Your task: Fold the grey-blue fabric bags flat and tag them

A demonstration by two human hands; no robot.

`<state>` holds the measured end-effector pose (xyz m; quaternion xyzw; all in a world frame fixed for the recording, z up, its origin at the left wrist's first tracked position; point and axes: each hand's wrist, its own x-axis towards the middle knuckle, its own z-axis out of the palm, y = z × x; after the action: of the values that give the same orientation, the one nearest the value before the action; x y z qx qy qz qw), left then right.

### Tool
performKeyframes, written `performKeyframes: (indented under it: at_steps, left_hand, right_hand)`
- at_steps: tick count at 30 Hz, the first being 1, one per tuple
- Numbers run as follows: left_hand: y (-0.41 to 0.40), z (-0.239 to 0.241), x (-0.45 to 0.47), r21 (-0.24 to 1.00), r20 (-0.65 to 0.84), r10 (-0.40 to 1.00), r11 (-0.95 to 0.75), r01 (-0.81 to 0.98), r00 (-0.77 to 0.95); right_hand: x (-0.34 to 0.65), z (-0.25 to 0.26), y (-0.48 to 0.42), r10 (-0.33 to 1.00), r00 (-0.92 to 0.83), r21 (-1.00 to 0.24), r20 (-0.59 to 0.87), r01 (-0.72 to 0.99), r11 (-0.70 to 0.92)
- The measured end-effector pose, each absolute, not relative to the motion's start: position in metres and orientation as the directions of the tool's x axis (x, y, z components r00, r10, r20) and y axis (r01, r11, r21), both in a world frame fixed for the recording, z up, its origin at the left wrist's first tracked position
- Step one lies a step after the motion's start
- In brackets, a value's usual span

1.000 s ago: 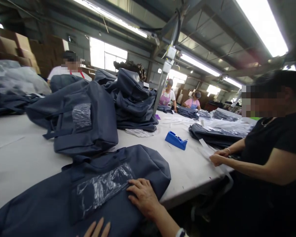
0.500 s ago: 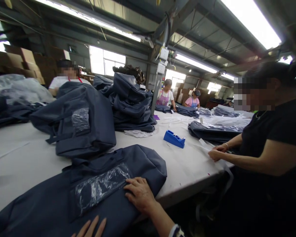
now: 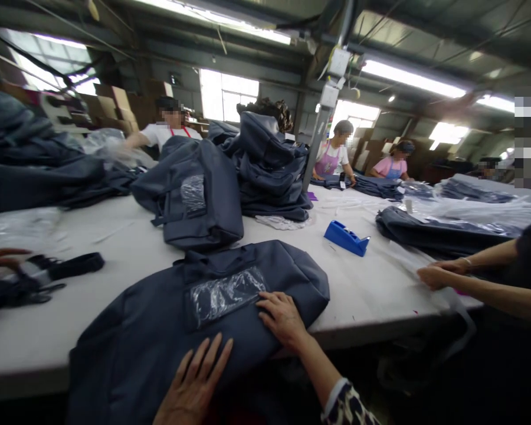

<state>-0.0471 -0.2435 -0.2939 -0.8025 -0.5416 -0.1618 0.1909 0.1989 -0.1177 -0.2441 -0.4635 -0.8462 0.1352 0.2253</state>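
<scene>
A dark navy duffel bag (image 3: 150, 319) lies along the near edge of the table, its clear plastic pocket (image 3: 228, 295) facing up. My left hand (image 3: 194, 378) rests on the bag's near side, fingers stretched out and slightly spread. Lying flat near the right corner of the pocket is my right hand (image 3: 284, 319), its fingers also extended. Neither hand grips anything. Just behind, a second navy bag (image 3: 203, 200) with a similar clear pocket stands on the table.
A blue tape dispenser (image 3: 347, 238) sits right of the bags on the white table (image 3: 363, 295). A tall pile of navy bags (image 3: 269, 171) rises behind. At right, a co-worker's hands (image 3: 438, 274) hold a white strip. Dark straps (image 3: 75, 265) lie at left beside another person's hand.
The view has turned left, so things appear farther right. More of my left hand shows on the bag. Straps and another person's hand have come into view at left.
</scene>
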Motion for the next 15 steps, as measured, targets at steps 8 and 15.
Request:
performKeyframes:
  at_steps: [8,15]
  left_hand:
    - [-0.237,-0.294,-0.014,-0.201,0.403,0.884,-0.166,0.966,0.236]
    - [-0.244,-0.268,-0.034,-0.107,0.274,0.897,-0.329,0.938,0.346]
  right_hand:
    - [0.199,-0.251,-0.111,0.819,-0.511,-0.367,0.261,0.733,0.574]
    - [0.226,-0.269,-0.126,0.769,-0.433,-0.603,0.47,0.479,0.638]
